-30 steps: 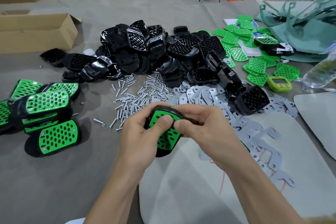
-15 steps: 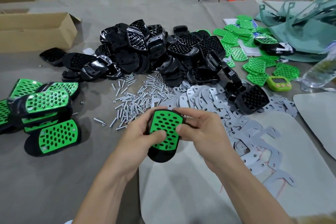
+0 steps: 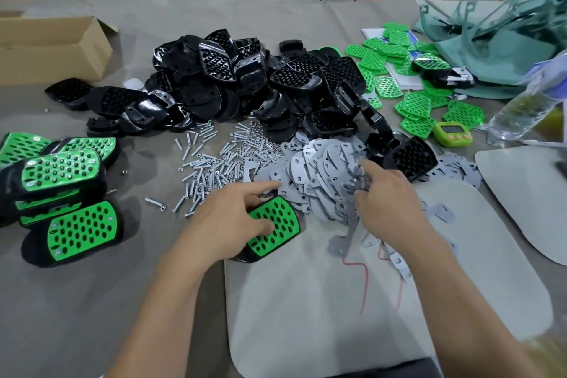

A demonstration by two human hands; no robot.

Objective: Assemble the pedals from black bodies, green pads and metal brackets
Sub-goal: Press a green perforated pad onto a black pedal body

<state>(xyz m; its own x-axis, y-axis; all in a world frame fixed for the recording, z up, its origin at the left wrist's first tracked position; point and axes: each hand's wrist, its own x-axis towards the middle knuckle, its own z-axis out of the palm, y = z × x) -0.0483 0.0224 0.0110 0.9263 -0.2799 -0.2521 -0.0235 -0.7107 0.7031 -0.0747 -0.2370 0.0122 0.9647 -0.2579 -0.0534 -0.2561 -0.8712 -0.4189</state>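
Left hand on green-topped pedal

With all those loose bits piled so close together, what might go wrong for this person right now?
The right hand digs into tangled metal brackets; several may lift together or nick a finger. The left hand alone holds the pedal, so its green pad might slip loose. Brackets dragged sideways may scatter the screws beside them.
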